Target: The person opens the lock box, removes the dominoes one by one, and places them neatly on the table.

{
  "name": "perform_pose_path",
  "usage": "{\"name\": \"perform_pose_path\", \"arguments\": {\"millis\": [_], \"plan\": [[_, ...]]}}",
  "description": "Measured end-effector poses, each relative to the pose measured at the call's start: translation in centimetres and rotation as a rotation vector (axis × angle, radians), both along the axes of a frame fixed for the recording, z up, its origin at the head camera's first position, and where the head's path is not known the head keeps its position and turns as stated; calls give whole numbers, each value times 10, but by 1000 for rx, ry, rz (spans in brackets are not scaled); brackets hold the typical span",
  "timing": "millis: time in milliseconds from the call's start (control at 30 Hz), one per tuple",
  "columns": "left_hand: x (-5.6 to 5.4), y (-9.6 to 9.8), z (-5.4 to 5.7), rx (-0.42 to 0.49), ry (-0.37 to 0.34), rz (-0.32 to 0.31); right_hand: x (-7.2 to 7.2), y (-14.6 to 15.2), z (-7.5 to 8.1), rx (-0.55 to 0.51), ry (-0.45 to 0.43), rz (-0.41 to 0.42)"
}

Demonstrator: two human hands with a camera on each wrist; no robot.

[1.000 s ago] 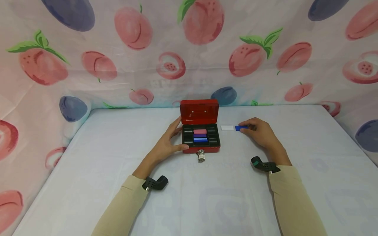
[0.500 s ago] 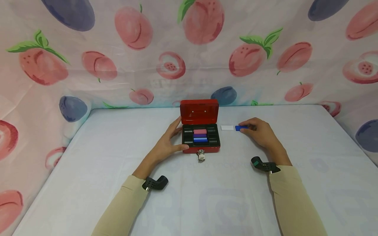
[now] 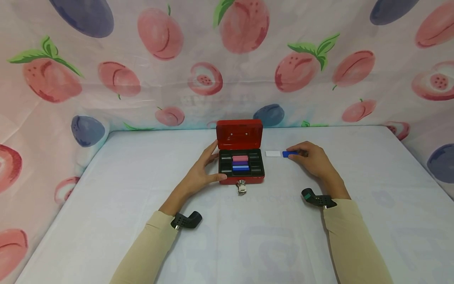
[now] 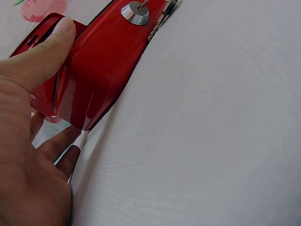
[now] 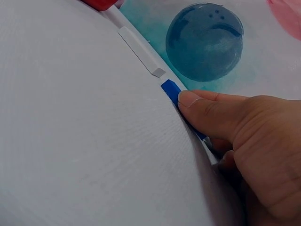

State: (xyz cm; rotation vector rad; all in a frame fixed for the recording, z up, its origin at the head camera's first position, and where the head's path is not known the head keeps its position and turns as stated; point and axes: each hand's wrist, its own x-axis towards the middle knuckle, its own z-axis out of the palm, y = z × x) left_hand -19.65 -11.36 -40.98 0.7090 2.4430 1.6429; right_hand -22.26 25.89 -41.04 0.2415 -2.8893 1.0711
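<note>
Nothing moved | right grip pinches blue bar | left grip wide against glossy box

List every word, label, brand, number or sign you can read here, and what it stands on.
No legible text anywhere.
White tablecloth: large faint marks, too pale to read.
Backdrop: faint marks low down, too blurred to read.
Lock on the red box: any marking too small to tell.
White block, blue block: no lettering visible.

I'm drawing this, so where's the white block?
In the head view, the white block lies right of the red box, left of the pinched blue block.
</note>
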Motion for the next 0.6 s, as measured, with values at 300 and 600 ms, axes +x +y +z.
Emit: {"name": "perform_pose_path", "arguments": {"millis": [300, 600], "plan": [[0, 0, 1, 6, -1, -2, 0, 1, 1, 2, -3, 10], [-1, 0, -1, 8, -5, 0, 1, 0, 3, -19, 1, -20]]}}
